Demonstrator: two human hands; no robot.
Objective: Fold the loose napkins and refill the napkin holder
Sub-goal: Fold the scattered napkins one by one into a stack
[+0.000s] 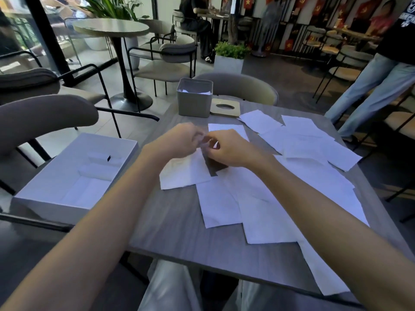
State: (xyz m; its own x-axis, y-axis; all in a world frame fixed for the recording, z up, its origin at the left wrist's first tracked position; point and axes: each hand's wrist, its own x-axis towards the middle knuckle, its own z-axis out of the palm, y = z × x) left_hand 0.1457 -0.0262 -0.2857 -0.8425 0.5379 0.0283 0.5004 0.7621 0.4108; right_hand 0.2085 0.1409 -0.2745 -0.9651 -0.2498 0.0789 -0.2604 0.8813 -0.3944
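Left hand (182, 140) and right hand (226, 150) pinch a napkin (186, 172) in front of the napkin holder (194, 104); match corners squarely, then crease.

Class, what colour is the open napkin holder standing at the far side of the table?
Plain light grey. The napkin holder shows best in the head view.

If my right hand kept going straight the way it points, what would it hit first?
Most likely the left hand: the right hand points toward it, fingertips nearly meeting above a white napkin. Motion blur hides whether they touch.
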